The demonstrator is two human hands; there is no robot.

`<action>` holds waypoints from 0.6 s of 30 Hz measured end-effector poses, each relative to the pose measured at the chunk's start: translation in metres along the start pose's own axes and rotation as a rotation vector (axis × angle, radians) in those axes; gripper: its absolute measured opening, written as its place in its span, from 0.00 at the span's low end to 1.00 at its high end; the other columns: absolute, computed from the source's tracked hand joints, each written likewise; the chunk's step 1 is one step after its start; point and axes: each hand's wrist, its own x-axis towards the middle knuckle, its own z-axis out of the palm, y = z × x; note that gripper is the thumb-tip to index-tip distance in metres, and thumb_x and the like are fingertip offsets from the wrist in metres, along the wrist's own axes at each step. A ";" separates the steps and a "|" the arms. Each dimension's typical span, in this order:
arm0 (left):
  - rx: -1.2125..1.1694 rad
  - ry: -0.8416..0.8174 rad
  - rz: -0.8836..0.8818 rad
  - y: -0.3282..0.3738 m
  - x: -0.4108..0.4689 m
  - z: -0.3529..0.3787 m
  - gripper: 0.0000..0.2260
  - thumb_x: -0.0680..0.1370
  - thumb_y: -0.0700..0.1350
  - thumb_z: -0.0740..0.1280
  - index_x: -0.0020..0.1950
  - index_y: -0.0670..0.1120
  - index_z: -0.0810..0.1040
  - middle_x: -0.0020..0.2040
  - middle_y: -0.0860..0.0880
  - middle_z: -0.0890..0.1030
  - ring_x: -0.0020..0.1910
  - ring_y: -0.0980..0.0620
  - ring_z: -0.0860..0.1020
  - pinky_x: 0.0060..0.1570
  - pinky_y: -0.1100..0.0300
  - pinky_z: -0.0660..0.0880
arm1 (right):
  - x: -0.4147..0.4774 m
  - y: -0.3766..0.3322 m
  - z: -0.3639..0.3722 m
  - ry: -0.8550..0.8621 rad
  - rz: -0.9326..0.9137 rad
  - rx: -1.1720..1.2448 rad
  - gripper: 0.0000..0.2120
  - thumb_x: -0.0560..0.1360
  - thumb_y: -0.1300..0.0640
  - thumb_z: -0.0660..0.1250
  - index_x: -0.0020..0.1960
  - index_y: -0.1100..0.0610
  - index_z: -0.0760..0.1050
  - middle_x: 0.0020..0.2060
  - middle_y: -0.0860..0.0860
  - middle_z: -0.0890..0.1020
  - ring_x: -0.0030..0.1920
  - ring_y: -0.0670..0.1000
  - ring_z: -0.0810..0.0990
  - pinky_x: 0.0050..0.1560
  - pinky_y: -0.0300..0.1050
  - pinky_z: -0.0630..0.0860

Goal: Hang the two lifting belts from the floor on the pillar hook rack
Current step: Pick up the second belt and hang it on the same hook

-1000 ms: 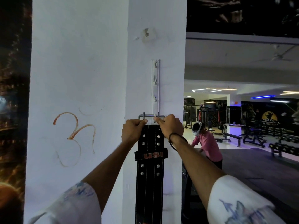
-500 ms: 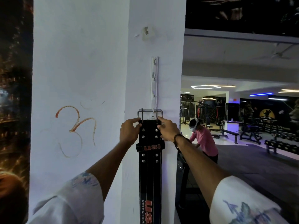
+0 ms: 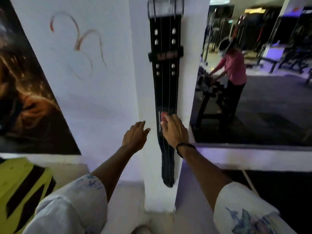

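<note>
The lifting belt [image 3: 166, 92] hangs vertically on the pillar [image 3: 141, 81], buckle [image 3: 165, 7] uppermost. I rest my right hand [image 3: 173, 130], fingers loose, on its lower half; my left hand [image 3: 135, 136], released, hovers just beside its left edge, nearly as close.

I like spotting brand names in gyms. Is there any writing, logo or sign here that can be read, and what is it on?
Nothing here reads clearly.
Belt loop: reddish lettering, too blurred.
Red patch lower on the black lifting belt, by the right hand: blurred, partly covered.
Orange scrawl on the white pillar: a drawn symbol, no legible words.
</note>
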 end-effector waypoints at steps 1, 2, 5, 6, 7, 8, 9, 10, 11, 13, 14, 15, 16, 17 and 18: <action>0.003 -0.040 -0.029 -0.010 -0.010 0.023 0.25 0.85 0.55 0.54 0.79 0.45 0.61 0.78 0.45 0.66 0.74 0.42 0.67 0.67 0.45 0.70 | -0.017 0.010 0.024 -0.046 0.014 0.003 0.21 0.84 0.48 0.56 0.73 0.56 0.69 0.65 0.56 0.75 0.64 0.57 0.76 0.55 0.51 0.77; 0.006 -0.080 -0.054 -0.021 -0.020 0.048 0.25 0.85 0.55 0.54 0.79 0.45 0.61 0.78 0.45 0.67 0.74 0.42 0.68 0.67 0.45 0.70 | -0.034 0.022 0.049 -0.095 0.031 0.008 0.20 0.84 0.48 0.56 0.71 0.57 0.71 0.65 0.56 0.75 0.63 0.57 0.76 0.55 0.52 0.77; 0.010 -0.225 -0.128 -0.057 -0.054 0.129 0.25 0.85 0.55 0.54 0.79 0.46 0.62 0.78 0.45 0.67 0.74 0.42 0.68 0.67 0.45 0.69 | -0.089 0.057 0.125 -0.259 0.124 0.027 0.20 0.84 0.47 0.56 0.68 0.58 0.74 0.65 0.56 0.75 0.64 0.57 0.75 0.57 0.54 0.78; 0.005 -0.269 -0.150 -0.071 -0.065 0.157 0.24 0.85 0.55 0.54 0.79 0.46 0.63 0.78 0.45 0.67 0.74 0.42 0.68 0.67 0.45 0.69 | -0.107 0.069 0.151 -0.300 0.156 0.027 0.20 0.84 0.47 0.55 0.67 0.58 0.74 0.64 0.56 0.75 0.63 0.57 0.75 0.57 0.54 0.77; 0.001 -0.312 -0.175 -0.086 -0.077 0.187 0.24 0.85 0.55 0.54 0.79 0.46 0.63 0.78 0.45 0.67 0.74 0.42 0.68 0.67 0.45 0.68 | -0.125 0.080 0.177 -0.348 0.182 0.022 0.19 0.83 0.48 0.55 0.65 0.58 0.75 0.63 0.55 0.76 0.63 0.58 0.75 0.56 0.54 0.76; 0.001 -0.354 -0.204 -0.103 -0.088 0.218 0.24 0.85 0.55 0.54 0.78 0.46 0.64 0.77 0.45 0.68 0.74 0.42 0.68 0.68 0.46 0.68 | -0.145 0.093 0.204 -0.398 0.202 0.018 0.19 0.83 0.48 0.55 0.64 0.58 0.76 0.62 0.56 0.76 0.63 0.58 0.75 0.56 0.54 0.76; 0.004 -0.396 -0.229 -0.120 -0.100 0.251 0.24 0.84 0.55 0.55 0.78 0.46 0.64 0.77 0.45 0.68 0.74 0.41 0.68 0.68 0.46 0.68 | -0.165 0.105 0.232 -0.450 0.217 0.009 0.19 0.83 0.47 0.56 0.63 0.58 0.76 0.62 0.56 0.76 0.63 0.59 0.75 0.56 0.54 0.76; -0.001 -0.432 -0.253 -0.137 -0.110 0.283 0.23 0.84 0.55 0.55 0.78 0.46 0.65 0.77 0.45 0.69 0.74 0.41 0.68 0.68 0.46 0.68 | -0.182 0.118 0.262 -0.491 0.226 0.005 0.19 0.83 0.47 0.56 0.63 0.58 0.76 0.63 0.56 0.75 0.63 0.59 0.75 0.56 0.55 0.76; -0.001 -0.477 -0.277 -0.158 -0.124 0.325 0.23 0.84 0.54 0.56 0.78 0.46 0.65 0.77 0.45 0.69 0.74 0.41 0.68 0.68 0.45 0.68 | -0.205 0.134 0.299 -0.541 0.249 -0.001 0.19 0.83 0.47 0.56 0.64 0.58 0.76 0.64 0.56 0.75 0.64 0.59 0.74 0.57 0.56 0.76; 0.000 -0.533 -0.286 -0.190 -0.144 0.379 0.23 0.85 0.53 0.55 0.78 0.47 0.66 0.77 0.45 0.68 0.74 0.41 0.68 0.68 0.45 0.68 | -0.238 0.159 0.346 -0.598 0.280 0.003 0.19 0.83 0.47 0.56 0.65 0.58 0.76 0.65 0.56 0.74 0.65 0.59 0.74 0.58 0.57 0.76; -0.003 -0.572 -0.297 -0.210 -0.160 0.419 0.22 0.85 0.53 0.55 0.77 0.47 0.66 0.77 0.46 0.68 0.74 0.42 0.68 0.68 0.46 0.68 | -0.261 0.176 0.383 -0.636 0.290 -0.002 0.19 0.83 0.48 0.56 0.64 0.59 0.76 0.65 0.56 0.74 0.65 0.59 0.73 0.57 0.57 0.77; -0.016 -0.598 -0.315 -0.230 -0.173 0.459 0.21 0.85 0.52 0.56 0.77 0.48 0.67 0.77 0.46 0.68 0.74 0.41 0.68 0.67 0.46 0.68 | -0.283 0.193 0.418 -0.672 0.305 -0.005 0.19 0.83 0.49 0.56 0.64 0.59 0.76 0.65 0.56 0.74 0.65 0.60 0.73 0.57 0.57 0.77; -0.037 -0.609 -0.338 -0.251 -0.187 0.499 0.20 0.84 0.51 0.56 0.75 0.49 0.69 0.75 0.45 0.70 0.73 0.41 0.70 0.66 0.46 0.69 | -0.307 0.210 0.455 -0.705 0.313 -0.004 0.18 0.83 0.50 0.56 0.64 0.59 0.76 0.65 0.57 0.74 0.66 0.60 0.73 0.56 0.57 0.77; -0.054 -0.609 -0.375 -0.272 -0.204 0.537 0.18 0.84 0.50 0.56 0.73 0.50 0.71 0.73 0.45 0.72 0.71 0.40 0.72 0.64 0.46 0.71 | -0.332 0.226 0.491 -0.733 0.324 -0.005 0.17 0.83 0.52 0.56 0.63 0.59 0.75 0.64 0.57 0.74 0.65 0.60 0.73 0.54 0.56 0.77; -0.074 -0.606 -0.414 -0.292 -0.221 0.576 0.18 0.83 0.50 0.56 0.71 0.51 0.73 0.72 0.45 0.74 0.69 0.40 0.73 0.63 0.47 0.72 | -0.357 0.241 0.526 -0.748 0.336 0.000 0.15 0.82 0.53 0.56 0.62 0.59 0.76 0.63 0.57 0.74 0.64 0.61 0.74 0.52 0.55 0.77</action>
